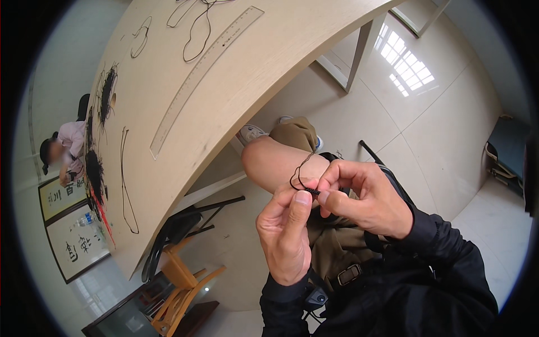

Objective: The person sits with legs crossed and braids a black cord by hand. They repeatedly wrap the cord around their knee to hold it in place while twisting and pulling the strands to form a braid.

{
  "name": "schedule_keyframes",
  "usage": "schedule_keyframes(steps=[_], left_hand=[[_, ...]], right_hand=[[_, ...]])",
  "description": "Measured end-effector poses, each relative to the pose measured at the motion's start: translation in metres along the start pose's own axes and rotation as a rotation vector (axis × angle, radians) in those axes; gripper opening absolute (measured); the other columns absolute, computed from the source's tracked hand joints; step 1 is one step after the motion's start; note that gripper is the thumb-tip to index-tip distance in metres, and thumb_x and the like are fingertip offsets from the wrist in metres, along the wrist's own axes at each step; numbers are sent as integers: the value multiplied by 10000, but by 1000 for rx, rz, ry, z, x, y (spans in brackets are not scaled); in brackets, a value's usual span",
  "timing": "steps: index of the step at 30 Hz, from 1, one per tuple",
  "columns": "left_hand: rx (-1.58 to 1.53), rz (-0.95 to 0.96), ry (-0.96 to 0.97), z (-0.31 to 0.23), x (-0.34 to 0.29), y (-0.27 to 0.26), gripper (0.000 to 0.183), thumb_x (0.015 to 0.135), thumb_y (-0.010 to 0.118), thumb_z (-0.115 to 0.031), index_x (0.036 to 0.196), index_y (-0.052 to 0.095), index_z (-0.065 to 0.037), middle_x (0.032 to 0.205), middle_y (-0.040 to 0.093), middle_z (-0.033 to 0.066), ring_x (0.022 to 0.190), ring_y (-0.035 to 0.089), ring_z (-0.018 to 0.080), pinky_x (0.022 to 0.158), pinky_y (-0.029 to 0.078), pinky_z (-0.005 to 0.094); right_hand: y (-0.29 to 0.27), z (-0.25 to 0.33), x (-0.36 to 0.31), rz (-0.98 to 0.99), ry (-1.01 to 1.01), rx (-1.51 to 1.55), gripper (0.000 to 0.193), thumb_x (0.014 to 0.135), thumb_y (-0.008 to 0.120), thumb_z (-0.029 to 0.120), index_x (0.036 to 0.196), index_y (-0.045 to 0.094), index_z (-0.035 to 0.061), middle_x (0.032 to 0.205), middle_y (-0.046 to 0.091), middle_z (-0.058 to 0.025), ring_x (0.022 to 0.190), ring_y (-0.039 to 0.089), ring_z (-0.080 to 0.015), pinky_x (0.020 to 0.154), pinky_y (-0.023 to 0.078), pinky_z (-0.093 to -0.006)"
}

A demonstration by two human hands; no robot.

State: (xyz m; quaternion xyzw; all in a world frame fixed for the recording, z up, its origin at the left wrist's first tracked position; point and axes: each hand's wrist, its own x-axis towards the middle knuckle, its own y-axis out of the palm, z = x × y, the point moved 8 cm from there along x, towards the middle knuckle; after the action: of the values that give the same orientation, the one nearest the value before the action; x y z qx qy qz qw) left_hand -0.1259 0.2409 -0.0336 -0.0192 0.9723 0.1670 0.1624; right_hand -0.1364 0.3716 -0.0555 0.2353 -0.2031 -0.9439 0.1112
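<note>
Above my lap I hold a black braided cord [311,191] between both hands. My left hand [287,227] pinches its left end between thumb and forefinger. From the right, my right hand [365,196] grips the other end of the short, knotted part with thumb and fingertips. A thin loop of the same cord [300,168] rises above the fingers, against my bare knee. The cord's far end is hidden by the fingers of my right hand.
A pale wooden table [224,106] stands to the left, with a clear ruler [196,78], loose cords [126,185] and black thread bundles [96,174] on it. A wooden chair [182,275] is below its edge. Another person [67,146] sits across the table. A dark bag [508,149] lies far right.
</note>
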Motion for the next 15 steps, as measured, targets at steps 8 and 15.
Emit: schedule_keyframes(steps=[8,15], left_hand=[[3,4,12,0,0,0,209,987,613,-137,1103,711,8,1080,695,88,980,633,164,934,481,332],[4,0,21,-2,-1,1,211,974,595,-111,1098,714,12,1129,692,103,1011,627,170,950,474,342]], right_hand=[[-1,2,-1,-5,-3,-4,152,872,683,97,894,627,-43,805,629,-2,763,553,-48,721,469,-231],[-3,0,-1,-6,11,-14,171,877,691,114,906,615,-36,830,651,-17,767,559,-50,716,474,-230]])
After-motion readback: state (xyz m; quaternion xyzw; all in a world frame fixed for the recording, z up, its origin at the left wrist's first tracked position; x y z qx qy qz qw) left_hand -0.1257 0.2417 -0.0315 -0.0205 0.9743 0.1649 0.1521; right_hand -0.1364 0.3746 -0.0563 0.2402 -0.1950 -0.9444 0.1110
